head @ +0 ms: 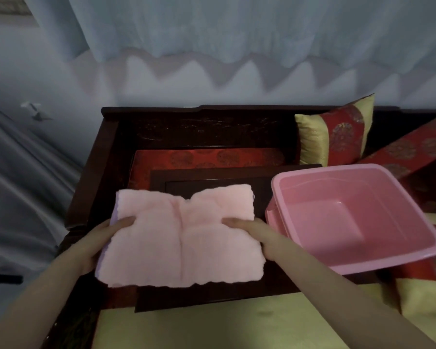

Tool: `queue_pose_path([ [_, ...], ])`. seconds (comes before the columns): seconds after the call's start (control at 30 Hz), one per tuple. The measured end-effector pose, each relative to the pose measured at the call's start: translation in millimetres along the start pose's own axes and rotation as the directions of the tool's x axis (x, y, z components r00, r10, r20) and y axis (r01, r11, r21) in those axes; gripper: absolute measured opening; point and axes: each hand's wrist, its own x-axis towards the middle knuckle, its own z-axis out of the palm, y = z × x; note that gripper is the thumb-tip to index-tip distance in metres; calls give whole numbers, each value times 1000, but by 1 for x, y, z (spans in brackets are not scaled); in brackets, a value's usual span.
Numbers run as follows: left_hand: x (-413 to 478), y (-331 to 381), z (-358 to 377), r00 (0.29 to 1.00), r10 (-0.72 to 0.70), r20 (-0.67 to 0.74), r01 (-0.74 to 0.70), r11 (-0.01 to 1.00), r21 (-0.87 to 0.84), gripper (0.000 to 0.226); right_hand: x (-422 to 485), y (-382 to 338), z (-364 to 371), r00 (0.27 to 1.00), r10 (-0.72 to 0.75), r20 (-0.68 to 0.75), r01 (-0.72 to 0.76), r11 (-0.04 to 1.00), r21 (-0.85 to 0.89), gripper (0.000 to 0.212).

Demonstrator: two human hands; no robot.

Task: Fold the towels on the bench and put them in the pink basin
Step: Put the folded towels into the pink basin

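Note:
A pale pink towel (pixel 181 238), folded into a thick rectangle with a crease down its middle, lies over a dark wooden tray (pixel 212 293) on the bench. My left hand (pixel 103 238) grips the towel's left edge, thumb on top and fingers underneath. My right hand (pixel 252 230) grips its right edge the same way. A lilac layer shows along the towel's left edge. The pink basin (pixel 312 185) stands just right of the towel, tilted a little, and holds nothing that I can see.
The dark wooden bench back (pixel 212 127) runs behind, with a red patterned seat pad (pixel 207 157) below it. Red and yellow cushions (pixel 335 132) lean at the back right. A yellow cushion surface (pixel 224 326) fills the foreground. Pale curtains (pixel 212 34) hang behind.

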Motion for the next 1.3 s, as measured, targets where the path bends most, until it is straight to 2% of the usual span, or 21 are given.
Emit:
queue_pose_path([
  [0.07,-18,22,15,999,25,-25,-25,999,-20,20,-23,-22,-13,998,-57,-10,57,998,0,60],
  [0.1,-25,32,22,999,30,-28,-31,999,-39,11,-36,-34,-23,997,-73,-5,73,997,-8,53],
  [0.2,-55,70,62,999,30,-20,-32,997,-74,13,-74,-71,-64,990,-136,25,136,991,18,35],
  [0.23,-62,82,77,998,54,-11,-55,995,-89,20,-85,-80,-78,985,-165,44,164,986,27,35],
  [0.3,-76,100,114,994,106,8,-105,992,-70,49,-104,-95,-112,972,-227,61,225,973,47,28],
  [0.33,-84,106,137,992,129,7,-128,989,-67,50,-110,-100,-134,961,-272,45,269,961,63,26],
  [0.37,-88,109,156,988,157,17,-155,985,-79,43,-114,-103,-155,948,-316,20,314,946,76,36],
  [0.4,-90,112,181,983,185,18,-182,978,-100,43,-118,-106,-181,935,-354,7,353,933,61,59],
  [0.43,-92,113,199,980,199,26,-195,974,-114,55,-119,-106,-200,929,-369,-7,369,928,49,79],
  [0.47,-92,110,224,976,214,29,-210,973,-101,69,-123,-106,-225,931,-365,7,364,930,48,85],
  [0.5,-87,107,243,974,226,28,-222,969,-105,76,-126,-105,-247,937,-348,36,346,937,47,77],
  [0.57,-81,99,286,973,225,53,-218,969,-118,77,-137,-99,-289,951,-299,84,296,954,45,44],
  [0.63,-74,92,321,977,205,66,-197,974,-112,68,-142,-91,-324,961,-266,75,265,964,34,28],
  [0.7,-64,82,350,983,175,51,-171,982,-77,61,-140,-83,-355,973,-223,60,223,975,9,39],
  [0.8,-48,63,381,991,129,38,-130,992,0,83,-127,-68,-383,989,-144,-24,142,986,-88,63],
  [0.87,-33,47,401,994,103,42,-105,994,32,90,-117,-56,-391,986,-133,-100,115,980,-165,59],
  [0.93,-18,34,417,996,83,18,-83,996,44,75,-104,-45,-391,982,-145,-125,112,965,-238,58],
  [1.07,18,10,436,996,14,-90,-10,999,47,43,-73,-27,-386,967,-125,-221,51,949,-311,73],
  [1.17,35,-6,442,982,-47,-183,52,998,22,32,-49,-19,-384,967,-97,-236,16,947,-321,88],
  [1.3,56,-22,448,967,-33,-251,49,997,56,24,-18,-3,-380,940,-89,-329,-29,940,-339,94],
])
